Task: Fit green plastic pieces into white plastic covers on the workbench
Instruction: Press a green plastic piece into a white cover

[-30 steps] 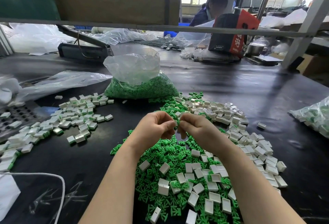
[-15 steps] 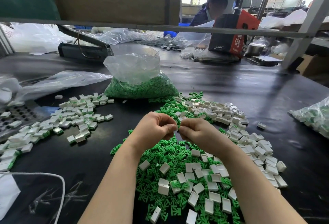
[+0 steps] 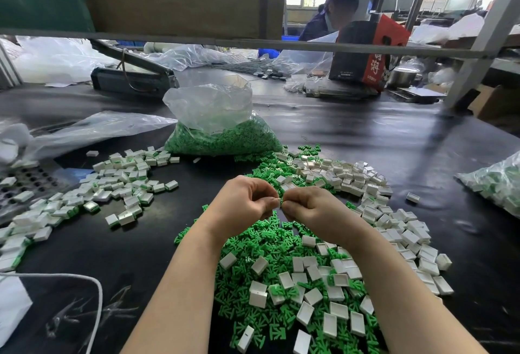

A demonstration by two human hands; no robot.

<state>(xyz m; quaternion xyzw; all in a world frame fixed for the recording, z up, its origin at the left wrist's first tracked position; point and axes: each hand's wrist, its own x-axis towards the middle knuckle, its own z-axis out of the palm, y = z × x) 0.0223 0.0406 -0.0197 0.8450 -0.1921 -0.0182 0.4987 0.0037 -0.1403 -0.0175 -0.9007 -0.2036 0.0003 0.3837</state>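
Your left hand and right hand meet fingertip to fingertip, both pinching small white rectangular plastic cover; loose green plastic pieces heaped just beneath fingers.

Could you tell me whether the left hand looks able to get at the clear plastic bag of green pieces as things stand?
Probably not right away: the left hand is pinching a small white plastic cover together with the right hand. The clear plastic bag of green pieces stands farther back, with nothing between.
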